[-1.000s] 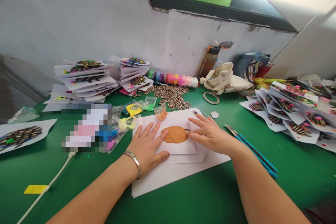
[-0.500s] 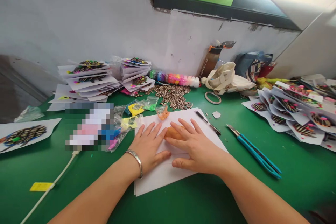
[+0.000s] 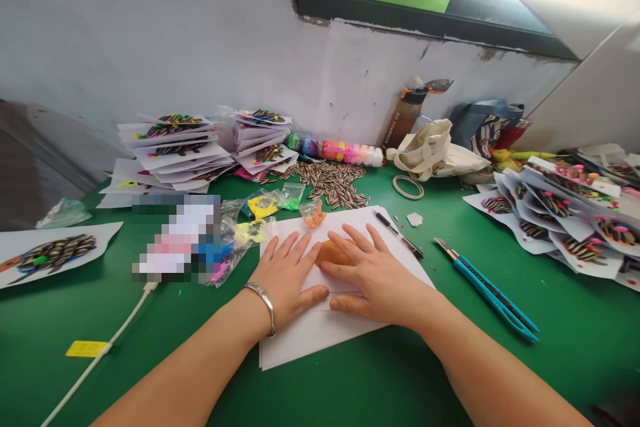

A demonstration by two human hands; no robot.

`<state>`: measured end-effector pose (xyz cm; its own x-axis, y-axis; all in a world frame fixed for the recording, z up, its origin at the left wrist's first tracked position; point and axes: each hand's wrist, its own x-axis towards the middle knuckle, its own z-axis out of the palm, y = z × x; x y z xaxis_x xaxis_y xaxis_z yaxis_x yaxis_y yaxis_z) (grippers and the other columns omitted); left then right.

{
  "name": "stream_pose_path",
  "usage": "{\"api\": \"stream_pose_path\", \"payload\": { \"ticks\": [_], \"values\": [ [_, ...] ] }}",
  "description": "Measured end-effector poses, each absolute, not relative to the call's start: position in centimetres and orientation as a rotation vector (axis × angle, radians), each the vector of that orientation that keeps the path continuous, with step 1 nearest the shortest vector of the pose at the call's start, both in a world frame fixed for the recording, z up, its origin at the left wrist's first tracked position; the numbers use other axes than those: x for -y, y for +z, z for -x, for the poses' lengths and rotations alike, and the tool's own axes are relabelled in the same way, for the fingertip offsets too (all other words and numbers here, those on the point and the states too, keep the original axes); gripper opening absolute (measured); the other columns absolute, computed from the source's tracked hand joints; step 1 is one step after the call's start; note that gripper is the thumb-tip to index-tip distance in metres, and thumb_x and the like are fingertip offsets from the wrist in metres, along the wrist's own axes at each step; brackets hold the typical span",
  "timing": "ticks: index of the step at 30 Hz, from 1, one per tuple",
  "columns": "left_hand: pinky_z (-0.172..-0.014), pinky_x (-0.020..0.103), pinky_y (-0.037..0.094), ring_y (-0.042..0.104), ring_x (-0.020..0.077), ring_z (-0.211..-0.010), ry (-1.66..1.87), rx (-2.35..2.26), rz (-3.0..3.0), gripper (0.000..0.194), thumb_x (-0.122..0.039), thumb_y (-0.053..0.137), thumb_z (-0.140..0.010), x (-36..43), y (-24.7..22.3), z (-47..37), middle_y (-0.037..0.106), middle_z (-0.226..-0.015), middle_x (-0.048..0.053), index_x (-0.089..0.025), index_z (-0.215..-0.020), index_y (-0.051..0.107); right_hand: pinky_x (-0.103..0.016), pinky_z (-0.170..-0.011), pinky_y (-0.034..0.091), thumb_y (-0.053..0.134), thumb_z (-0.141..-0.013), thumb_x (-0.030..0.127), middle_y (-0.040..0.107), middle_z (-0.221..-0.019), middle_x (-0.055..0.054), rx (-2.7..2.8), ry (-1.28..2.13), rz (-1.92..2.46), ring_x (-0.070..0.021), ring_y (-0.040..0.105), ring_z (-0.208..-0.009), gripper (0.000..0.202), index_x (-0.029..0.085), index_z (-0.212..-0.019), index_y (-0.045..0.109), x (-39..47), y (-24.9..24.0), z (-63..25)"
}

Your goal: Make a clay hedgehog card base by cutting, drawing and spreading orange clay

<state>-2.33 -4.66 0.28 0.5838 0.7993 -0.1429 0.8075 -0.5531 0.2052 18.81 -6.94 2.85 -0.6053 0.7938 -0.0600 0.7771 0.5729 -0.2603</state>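
White paper sheets (image 3: 320,340) lie in front of me on the green table. On them is a flattened patch of orange modelling clay (image 3: 331,253), partly covered by the fingers of my right hand (image 3: 373,277). That hand is open, its fingers spread. My left hand (image 3: 285,273), with a silver bangle at the wrist, rests flat on the paper, fingers apart, the index fingertip at the clay's left edge. Just beyond the paper's far edge sits a small bag of orange clay (image 3: 313,215). A black pen (image 3: 397,233) lies on the paper's right side.
A blue utility knife (image 3: 493,297) with its blade out lies at right. Sunflower seeds (image 3: 334,181), a tape roll (image 3: 408,187) and bagged clay (image 3: 263,205) are farther back. Stacked seed pictures stand left (image 3: 175,153) and right (image 3: 550,207). A white cable (image 3: 110,343) crosses the left side.
The whole view has shifted slightly, so things appear a little farther right. My hands stay spread on the paper and clay in nearly the same pose.
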Motion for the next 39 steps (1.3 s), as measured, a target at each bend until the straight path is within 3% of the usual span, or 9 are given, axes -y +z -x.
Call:
{"api": "stream_pose_path", "payload": {
  "ticks": [6, 12, 19, 27, 31, 35, 39],
  "values": [
    [-0.11, 0.054, 0.007, 0.013, 0.033, -0.139, -0.061, -1.337, -2.558, 0.075, -0.066, 0.034, -0.083, 4.8, 0.4, 2.3, 0.022, -0.151, 0.01, -0.021, -0.143, 0.029, -0.062, -0.107, 0.002, 0.046, -0.081, 0.064, 0.014, -0.154, -0.001, 2.689, 0.399, 1.376, -0.0353, 0.008, -0.139, 0.057, 0.04, -0.133, 0.043, 6.9, 3.1, -19.0],
    [-0.11, 0.054, 0.007, 0.013, 0.0325, -0.139, -0.043, -1.336, -2.567, 0.073, -0.063, 0.037, -0.084, 4.8, 0.3, 2.3, 0.023, -0.151, 0.01, -0.021, -0.143, 0.03, -0.061, -0.108, 0.002, 0.044, -0.084, 0.061, 0.025, -0.151, -0.003, 2.714, 0.407, 1.357, -0.0347, 0.014, -0.138, 0.05, 0.037, -0.127, 0.052, 6.9, 2.9, -19.0],
    [-0.11, 0.054, 0.007, 0.013, 0.0324, -0.139, -0.02, -1.335, -2.559, 0.073, -0.065, 0.036, -0.084, 4.7, 0.1, 2.2, 0.023, -0.151, 0.009, -0.023, -0.143, 0.031, -0.063, -0.107, 0.005, 0.048, -0.083, 0.059, 0.019, -0.152, -0.002, 2.664, 0.387, 1.386, -0.0357, 0.014, -0.138, 0.052, 0.039, -0.131, 0.047, 6.9, 2.9, -18.8],
    [-0.11, 0.054, 0.008, 0.013, 0.0328, -0.139, -0.054, -1.34, -2.573, 0.077, -0.069, 0.029, -0.083, 4.8, 0.3, 2.3, 0.022, -0.152, 0.009, -0.021, -0.144, 0.028, -0.063, -0.107, 0.004, 0.038, -0.086, 0.062, 0.025, -0.151, -0.004, 2.677, 0.366, 1.363, -0.0353, 0.016, -0.138, 0.054, 0.036, -0.132, 0.047, 6.7, 2.8, -18.3],
    [-0.11, 0.055, 0.007, 0.013, 0.0334, -0.139, -0.039, -1.329, -2.57, 0.078, -0.07, 0.028, -0.083, 4.8, 0.2, 2.3, 0.022, -0.151, 0.009, -0.021, -0.144, 0.028, -0.063, -0.107, 0.007, 0.037, -0.087, 0.062, 0.036, -0.146, -0.002, 2.675, 0.388, 1.373, -0.0344, 0.021, -0.136, 0.05, 0.038, -0.129, 0.05, 6.7, 2.6, -18.4],
    [-0.11, 0.055, 0.007, 0.013, 0.0331, -0.139, -0.011, -1.323, -2.564, 0.08, -0.068, 0.028, -0.084, 4.8, -0.1, 2.4, 0.022, -0.152, 0.009, -0.018, -0.146, 0.021, -0.063, -0.107, 0.009, 0.041, -0.087, 0.059, 0.031, -0.148, -0.004, 2.62, 0.331, 1.4, -0.0341, 0.02, -0.136, 0.051, 0.036, -0.132, 0.047, 6.6, 2.2, -18.6],
    [-0.109, 0.056, 0.006, 0.012, 0.0342, -0.139, -0.011, -1.322, -2.577, 0.078, -0.067, 0.031, -0.084, 4.8, -0.4, 2.5, 0.022, -0.152, 0.01, -0.019, -0.144, 0.027, -0.062, -0.107, 0.011, 0.044, -0.088, 0.052, 0.039, -0.144, -0.003, 2.621, 0.325, 1.373, -0.033, 0.023, -0.135, 0.042, 0.035, -0.126, 0.054, 6.5, 1.8, -18.7]
  ]
}}
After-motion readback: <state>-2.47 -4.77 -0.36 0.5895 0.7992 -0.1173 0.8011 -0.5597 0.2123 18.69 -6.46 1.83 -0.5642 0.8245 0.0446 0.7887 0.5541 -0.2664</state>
